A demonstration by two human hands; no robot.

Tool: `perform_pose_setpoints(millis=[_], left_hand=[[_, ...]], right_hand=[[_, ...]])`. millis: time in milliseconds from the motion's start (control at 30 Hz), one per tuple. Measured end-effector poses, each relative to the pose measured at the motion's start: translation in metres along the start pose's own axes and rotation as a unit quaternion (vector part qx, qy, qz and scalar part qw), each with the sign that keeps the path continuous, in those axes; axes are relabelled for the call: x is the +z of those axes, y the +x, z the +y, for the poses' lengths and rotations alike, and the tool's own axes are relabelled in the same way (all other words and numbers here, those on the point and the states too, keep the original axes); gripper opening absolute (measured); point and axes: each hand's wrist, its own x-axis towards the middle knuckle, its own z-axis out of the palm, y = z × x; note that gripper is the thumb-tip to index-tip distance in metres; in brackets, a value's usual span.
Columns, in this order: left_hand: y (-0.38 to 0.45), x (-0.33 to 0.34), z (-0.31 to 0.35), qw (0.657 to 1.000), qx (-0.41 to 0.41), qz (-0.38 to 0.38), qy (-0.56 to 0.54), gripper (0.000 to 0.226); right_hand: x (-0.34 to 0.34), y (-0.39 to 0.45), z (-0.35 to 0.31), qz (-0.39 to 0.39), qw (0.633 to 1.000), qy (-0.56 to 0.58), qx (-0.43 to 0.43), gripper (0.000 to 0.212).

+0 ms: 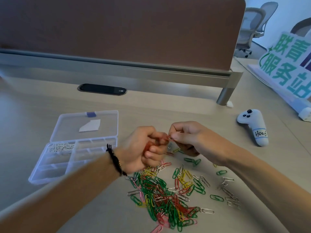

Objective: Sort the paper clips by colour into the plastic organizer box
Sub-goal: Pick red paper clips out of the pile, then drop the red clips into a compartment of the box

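A heap of paper clips (165,195) in green, red, yellow, pink and silver lies on the desk in front of me. The clear plastic organizer box (50,174) stands open to the left, and white clips (60,147) fill its back-left compartment. My left hand (143,148) is curled round a bunch of red clips (148,146). Just right of it, my right hand (186,137) pinches one red clip (170,137) between thumb and fingertips, close to my left fingers. Both hands hover above the far edge of the heap.
The box lid (70,126) lies flat behind the compartments. A white controller labelled H006 (254,126) lies at the right. A brown desk divider (117,31) with a metal leg (224,96) closes the back. A green-lettered sign (286,68) leans at the far right.
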Motion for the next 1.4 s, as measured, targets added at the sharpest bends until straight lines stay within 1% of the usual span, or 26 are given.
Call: perform_pose_setpoints(millis=[67,100,167,200,267,300,367,433,500,533,567,600,633,667,700,767,867,933,1033,1100,1133,1167,1233,1267,1333,1400], left_hand=[[0.004,0.005,-0.006,0.999,-0.025,-0.001,-0.042,0.032],[0.006,0.008,-0.006,0.999,-0.029,-0.005,-0.042,0.032],[0.007,0.013,-0.007,0.998,-0.041,-0.016,-0.05,0.035],[0.006,0.014,-0.006,0.997,-0.046,-0.018,-0.062,0.037],[0.004,0.007,-0.001,0.995,-0.042,-0.01,-0.09,0.043],[0.001,0.003,0.002,0.994,-0.04,0.003,-0.102,0.046],[-0.003,-0.008,0.009,0.993,-0.029,0.027,-0.109,0.046],[-0.007,-0.014,0.013,0.994,-0.024,0.034,-0.1,0.034],[-0.01,-0.016,0.015,0.996,-0.018,0.033,-0.076,0.019],[-0.01,-0.017,0.014,0.997,-0.016,0.035,-0.061,0.018],[-0.01,-0.017,0.014,0.998,-0.015,0.041,-0.047,0.023],[-0.01,-0.019,0.014,0.998,-0.014,0.046,-0.03,0.028],[-0.009,-0.02,0.014,0.999,-0.013,0.05,-0.009,0.029],[-0.01,-0.021,0.014,0.999,-0.013,0.051,0.012,0.027],[-0.011,-0.022,0.015,0.998,-0.015,0.049,0.03,0.024],[-0.015,-0.024,0.016,0.998,-0.023,0.038,0.054,0.022],[-0.019,-0.028,0.017,0.995,-0.056,0.046,0.068,0.034],[-0.02,-0.03,0.018,0.995,-0.077,0.056,0.038,0.043],[-0.021,-0.035,0.02,0.993,-0.083,0.075,-0.034,0.039],[-0.022,-0.036,0.021,0.992,-0.072,0.082,-0.07,0.035],[-0.023,-0.035,0.02,0.99,-0.067,0.086,-0.087,0.033],[-0.024,-0.034,0.018,0.988,-0.064,0.089,-0.106,0.032],[-0.026,-0.029,0.011,0.984,-0.064,0.084,-0.144,0.032],[-0.027,-0.025,0.005,0.982,-0.067,0.077,-0.16,0.034],[-0.029,-0.016,-0.004,0.976,-0.064,0.07,-0.194,0.042],[-0.031,-0.008,-0.005,0.963,-0.019,0.099,-0.251,0.047]], right_hand=[[0.008,0.004,-0.01,0.038,0.987,-0.145,-0.052,0.025],[0.011,0.006,-0.014,0.057,0.978,-0.187,-0.068,0.024],[0.017,0.009,-0.018,0.077,0.975,-0.194,-0.074,0.025],[0.017,0.01,-0.018,0.08,0.983,-0.15,-0.064,0.027],[0.011,0.009,-0.017,0.071,0.997,0.016,-0.013,0.033],[0.008,0.007,-0.015,0.061,0.992,0.104,0.023,0.034],[-0.002,0.006,-0.005,0.037,0.97,0.225,0.08,0.031],[-0.008,0.007,0.007,0.005,0.948,0.293,0.12,0.026],[-0.01,0.012,0.017,-0.007,0.942,0.304,0.145,0.025],[-0.01,0.013,0.019,-0.003,0.95,0.271,0.153,0.027],[-0.008,0.013,0.02,0.006,0.969,0.196,0.151,0.028],[-0.005,0.013,0.018,0.022,0.987,0.087,0.132,0.029],[-0.001,0.012,0.014,0.041,0.993,-0.036,0.1,0.029],[0.004,0.012,0.01,0.052,0.985,-0.149,0.063,0.028],[0.007,0.012,0.006,0.055,0.97,-0.235,0.033,0.025],[0.014,0.011,-0.001,0.055,0.933,-0.356,0.014,0.013],[0.025,0.011,-0.006,0.067,0.845,-0.53,-0.008,0.022],[0.029,0.011,-0.007,0.061,0.805,-0.589,-0.038,0.021],[0.033,0.012,-0.003,0.032,0.767,-0.634,-0.095,0.015],[0.031,0.014,0.001,0.027,0.748,-0.651,-0.124,0.029],[0.028,0.016,0.002,0.038,0.754,-0.644,-0.126,0.029],[0.025,0.018,-0.001,0.055,0.791,-0.598,-0.116,0.021],[0.021,0.022,-0.01,0.099,0.909,-0.392,-0.105,0.016],[0.025,0.026,-0.019,0.119,0.946,-0.278,-0.116,0.019],[0.04,0.036,-0.037,0.13,0.97,-0.144,-0.147,0.026],[0.063,0.05,-0.05,0.147,0.975,-0.056,-0.155,0.034]])
